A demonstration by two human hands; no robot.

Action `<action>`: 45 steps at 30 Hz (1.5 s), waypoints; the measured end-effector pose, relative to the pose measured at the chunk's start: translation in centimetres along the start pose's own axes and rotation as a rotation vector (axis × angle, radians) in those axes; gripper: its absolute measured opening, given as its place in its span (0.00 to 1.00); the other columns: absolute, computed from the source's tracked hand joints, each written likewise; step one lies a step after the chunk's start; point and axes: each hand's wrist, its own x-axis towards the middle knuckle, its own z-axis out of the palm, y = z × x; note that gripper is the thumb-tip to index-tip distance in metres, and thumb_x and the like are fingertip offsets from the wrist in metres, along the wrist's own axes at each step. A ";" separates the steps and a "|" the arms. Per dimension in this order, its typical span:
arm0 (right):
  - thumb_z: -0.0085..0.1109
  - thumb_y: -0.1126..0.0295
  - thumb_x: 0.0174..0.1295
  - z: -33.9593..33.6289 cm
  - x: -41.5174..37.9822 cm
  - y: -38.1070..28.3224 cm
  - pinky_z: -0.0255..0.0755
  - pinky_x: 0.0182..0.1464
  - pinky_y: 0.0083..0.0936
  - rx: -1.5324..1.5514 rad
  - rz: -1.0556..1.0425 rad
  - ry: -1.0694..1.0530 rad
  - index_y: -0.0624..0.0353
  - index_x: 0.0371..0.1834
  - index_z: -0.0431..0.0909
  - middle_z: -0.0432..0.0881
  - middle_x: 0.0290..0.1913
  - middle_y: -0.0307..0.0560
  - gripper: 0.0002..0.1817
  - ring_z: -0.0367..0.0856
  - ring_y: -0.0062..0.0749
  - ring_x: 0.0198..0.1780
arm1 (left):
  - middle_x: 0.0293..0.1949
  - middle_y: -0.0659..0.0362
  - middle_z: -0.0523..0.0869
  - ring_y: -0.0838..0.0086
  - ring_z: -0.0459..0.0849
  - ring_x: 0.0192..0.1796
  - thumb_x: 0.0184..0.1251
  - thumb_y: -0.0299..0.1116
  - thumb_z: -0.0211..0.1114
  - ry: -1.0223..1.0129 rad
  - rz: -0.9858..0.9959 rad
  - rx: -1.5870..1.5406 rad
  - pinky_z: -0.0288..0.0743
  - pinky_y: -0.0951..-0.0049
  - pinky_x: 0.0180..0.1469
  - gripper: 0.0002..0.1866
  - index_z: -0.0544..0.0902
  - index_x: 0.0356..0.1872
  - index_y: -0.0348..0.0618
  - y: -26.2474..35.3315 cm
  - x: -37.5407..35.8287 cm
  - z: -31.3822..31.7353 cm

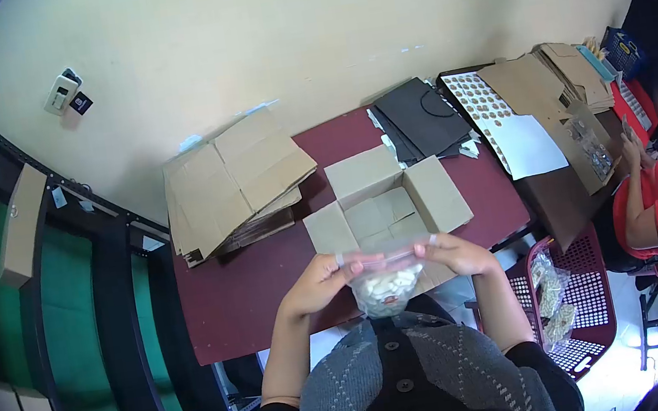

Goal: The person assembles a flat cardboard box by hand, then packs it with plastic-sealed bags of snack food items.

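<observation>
A clear plastic bag (387, 288) of whitish pieces hangs upright between my hands, in front of my chest. My left hand (319, 281) pinches the bag's top edge at one corner. At the other corner my right hand (460, 254) grips the same edge between thumb and fingers. Just beyond the bag, an open cardboard box (443, 194) stands on the dark red table (233, 303) with its flaps spread outward. The bag and my hands overlap the box's near flap in view. What the pieces are is too small to tell.
Flattened cardboard (214, 192) is stacked on the table's left. Black folders (422, 121) lie at the back. A maroon basket (590, 295) with filled bags stands lower right. A person in red (656, 201) works at the far right. Dark shelving (101, 321) stands left.
</observation>
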 end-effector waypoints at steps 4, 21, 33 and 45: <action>0.38 0.57 0.75 0.1 1.3 -0.6 0.63 0.63 0.28 0.124 -0.108 0.283 0.68 0.60 0.71 0.81 0.52 0.49 0.25 0.75 0.31 0.56 | 0.55 0.53 0.80 0.70 0.77 0.57 0.74 0.34 0.52 0.424 0.118 -0.074 0.63 0.68 0.64 0.18 0.73 0.59 0.35 -2.4 1.7 0.8; 0.73 0.67 0.48 6.5 6.0 -1.6 0.61 0.62 0.33 -0.054 -0.506 1.013 0.63 0.44 0.80 0.71 0.55 0.49 0.21 0.66 0.36 0.62 | 0.43 0.55 0.83 0.72 0.81 0.47 0.63 0.26 0.64 0.726 0.318 0.116 0.72 0.75 0.49 0.10 0.83 0.44 0.35 -3.3 1.3 5.5; 0.56 0.66 0.67 3.2 1.4 0.9 0.65 0.53 0.21 0.431 -0.119 0.574 0.69 0.43 0.81 0.84 0.39 0.42 0.14 0.77 0.20 0.44 | 0.44 0.51 0.87 0.69 0.84 0.43 0.73 0.45 0.54 0.262 0.082 -0.324 0.67 0.65 0.63 0.21 0.83 0.48 0.35 -4.2 -0.1 3.1; 0.34 0.37 0.67 3.6 3.4 10.0 0.63 0.67 0.44 1.163 -0.039 -0.223 0.53 0.75 0.49 0.65 0.68 0.55 0.41 0.67 0.43 0.66 | 0.57 0.55 0.76 0.67 0.74 0.60 0.74 0.52 0.48 0.779 -0.021 -1.094 0.70 0.62 0.60 0.24 0.72 0.57 0.43 -11.1 8.4 1.4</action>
